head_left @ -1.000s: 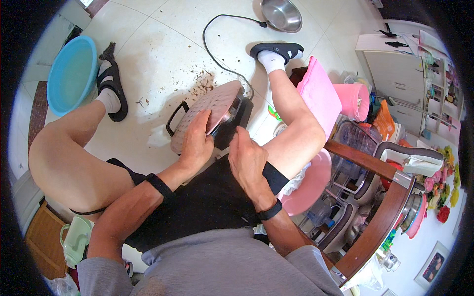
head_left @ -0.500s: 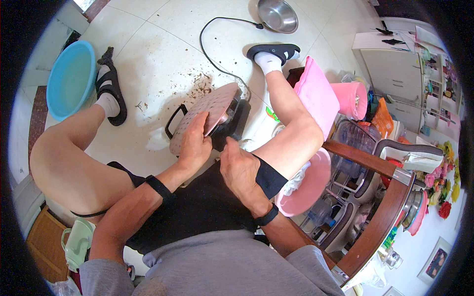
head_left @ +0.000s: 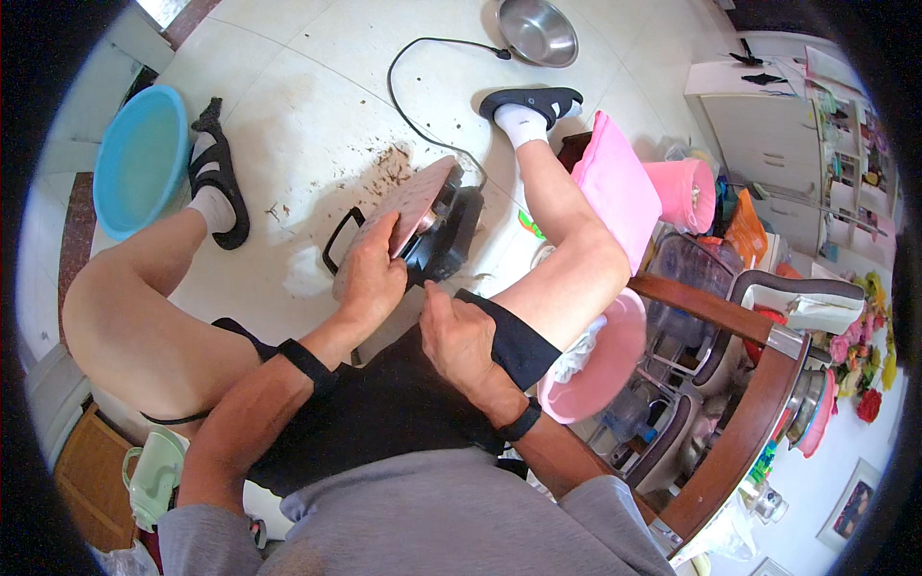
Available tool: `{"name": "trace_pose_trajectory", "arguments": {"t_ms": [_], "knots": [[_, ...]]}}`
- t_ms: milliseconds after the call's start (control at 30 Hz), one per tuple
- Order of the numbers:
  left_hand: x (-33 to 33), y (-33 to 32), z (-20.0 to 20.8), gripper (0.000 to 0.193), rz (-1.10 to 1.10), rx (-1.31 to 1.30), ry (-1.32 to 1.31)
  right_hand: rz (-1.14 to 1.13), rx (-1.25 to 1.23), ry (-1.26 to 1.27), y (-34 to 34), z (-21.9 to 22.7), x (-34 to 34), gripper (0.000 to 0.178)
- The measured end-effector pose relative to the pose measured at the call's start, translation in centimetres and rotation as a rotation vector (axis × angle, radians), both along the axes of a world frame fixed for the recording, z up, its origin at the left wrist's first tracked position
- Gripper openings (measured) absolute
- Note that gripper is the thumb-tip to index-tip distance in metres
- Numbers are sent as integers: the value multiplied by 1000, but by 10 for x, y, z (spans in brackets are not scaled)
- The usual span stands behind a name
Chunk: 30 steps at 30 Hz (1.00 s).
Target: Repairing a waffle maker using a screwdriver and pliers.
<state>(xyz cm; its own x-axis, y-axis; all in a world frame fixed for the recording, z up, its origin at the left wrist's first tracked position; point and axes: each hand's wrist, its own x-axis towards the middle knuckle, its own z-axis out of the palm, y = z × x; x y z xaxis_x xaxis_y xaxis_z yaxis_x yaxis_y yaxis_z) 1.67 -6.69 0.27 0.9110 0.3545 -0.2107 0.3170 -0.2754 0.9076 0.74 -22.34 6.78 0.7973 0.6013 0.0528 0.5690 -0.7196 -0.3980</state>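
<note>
Between my legs, an electric griddle (head_left: 408, 204) is tipped up on its side, with a pale pink patterned plate and a black base (head_left: 463, 233). My left hand (head_left: 373, 280) is closed on the plate's near edge, fingers reaching into the gap by the base. Close to the near end of the base, my right hand (head_left: 459, 336) has its fingers curled together. Whatever it may be holding is hidden or too small to make out. A black cord (head_left: 392, 86) runs from the griddle across the floor.
Brown crumbs (head_left: 389, 168) lie scattered on the tiles beyond the griddle. A blue basin (head_left: 142, 163) with water stands at left, a steel bowl (head_left: 538, 34) at the far side. To the right are a pink bin (head_left: 682, 192), a pink basin (head_left: 615, 360) and a wooden-edged table (head_left: 730, 437).
The griddle has tilted further onto its edge, so its plate looks narrower and more of the base's inside shows. My right hand has shifted slightly left and nearer to me.
</note>
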Motion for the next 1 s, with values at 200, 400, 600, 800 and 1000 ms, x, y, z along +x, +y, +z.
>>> {"name": "trace_pose_trajectory", "arguments": {"t_ms": [200,400,600,800,1000], "knots": [[-3,6,6,57,-12,-37,29,180,90,137,-6,3,-7,34],[-6,18,-2,58,-10,-100,19,-98,380,117,-15,19,17,24],[-5,38,5,64,-42,-194,168,-621,574,452,-23,8,54,36],[-13,60,-2,60,-25,-149,71,-737,930,580,-13,-17,84,42],[-22,72,-11,63,-5,-283,55,-828,877,645,-1,-57,97,32]]}}
